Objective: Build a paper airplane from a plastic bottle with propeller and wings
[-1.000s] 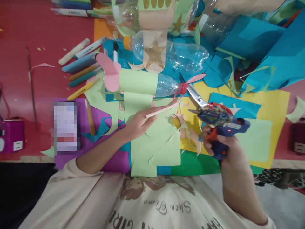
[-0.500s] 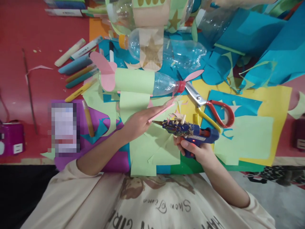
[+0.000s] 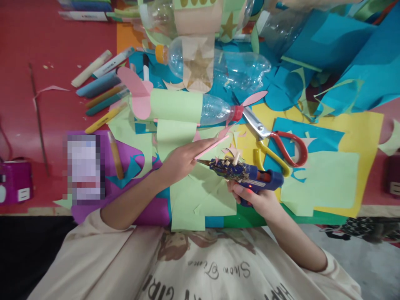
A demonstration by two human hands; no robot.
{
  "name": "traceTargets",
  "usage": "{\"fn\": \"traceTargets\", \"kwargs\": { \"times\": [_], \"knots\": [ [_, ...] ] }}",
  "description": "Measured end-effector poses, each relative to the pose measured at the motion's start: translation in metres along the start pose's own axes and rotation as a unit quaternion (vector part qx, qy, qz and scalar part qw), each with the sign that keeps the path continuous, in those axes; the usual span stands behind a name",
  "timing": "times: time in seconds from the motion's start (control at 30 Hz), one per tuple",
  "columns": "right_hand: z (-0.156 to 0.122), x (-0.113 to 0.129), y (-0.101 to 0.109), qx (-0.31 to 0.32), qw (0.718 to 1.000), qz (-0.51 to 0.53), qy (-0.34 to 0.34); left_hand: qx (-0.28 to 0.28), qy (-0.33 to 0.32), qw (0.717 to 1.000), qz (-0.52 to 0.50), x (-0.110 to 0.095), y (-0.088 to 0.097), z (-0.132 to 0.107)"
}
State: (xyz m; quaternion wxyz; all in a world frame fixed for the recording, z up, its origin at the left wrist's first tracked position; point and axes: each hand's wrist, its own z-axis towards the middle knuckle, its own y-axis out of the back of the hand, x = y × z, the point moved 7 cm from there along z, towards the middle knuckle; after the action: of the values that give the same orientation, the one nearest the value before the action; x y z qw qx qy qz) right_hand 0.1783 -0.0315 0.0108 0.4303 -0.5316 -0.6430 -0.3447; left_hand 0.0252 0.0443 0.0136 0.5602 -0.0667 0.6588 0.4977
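My right hand [image 3: 250, 196] is wrapped round the handle of a blue hot glue gun [image 3: 239, 171], which is crusted with paper bits and shows a small red light. Its nozzle points left and meets the lower end of a thin pink paper piece [image 3: 212, 148]. That piece is held edge-up by my left hand [image 3: 184, 160], fingers stretched along its far side and the thumb mostly hidden. Just beyond lies a clear plastic bottle [image 3: 217, 110] with a red cap, wrapped in a light green paper band [image 3: 176, 105]. A pink paper shape [image 3: 142, 100] sits at its left end.
Right of the bottle lie scissors [image 3: 262, 129] with red and yellow handles. Behind is another bottle [image 3: 239, 68] with an orange cap and star label. Several markers [image 3: 101, 85] and a phone [image 3: 84, 166] are at left. Green paper sheets [image 3: 206, 196] cover the table before me.
My right hand has brought the glue gun slightly left and tilted it, so the nozzle is now at the pink paper's lower end. My left hand stays put.
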Motion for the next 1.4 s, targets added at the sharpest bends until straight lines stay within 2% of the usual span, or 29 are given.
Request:
{"fn": "traceTargets", "kwargs": {
  "times": [0.27, 0.73, 1.03, 1.4],
  "knots": [
    [0.000, 0.002, 0.000, -0.011, 1.000, -0.023, 0.000, 0.007, 0.005, 1.000, -0.001, 0.000, 0.000, 0.000],
    [-0.001, -0.006, 0.000, 0.000, 0.999, 0.031, -0.043, 0.004, 0.010, 1.000, 0.019, 0.000, 0.000, 0.001],
    [-0.002, -0.007, 0.002, -0.010, 0.999, 0.041, -0.033, 0.017, 0.021, 0.999, 0.025, -0.001, -0.001, 0.002],
    [-0.004, -0.010, 0.011, -0.061, 0.996, 0.045, -0.056, 0.008, 0.004, 0.999, 0.034, -0.002, 0.000, 0.001]
  ]
}}
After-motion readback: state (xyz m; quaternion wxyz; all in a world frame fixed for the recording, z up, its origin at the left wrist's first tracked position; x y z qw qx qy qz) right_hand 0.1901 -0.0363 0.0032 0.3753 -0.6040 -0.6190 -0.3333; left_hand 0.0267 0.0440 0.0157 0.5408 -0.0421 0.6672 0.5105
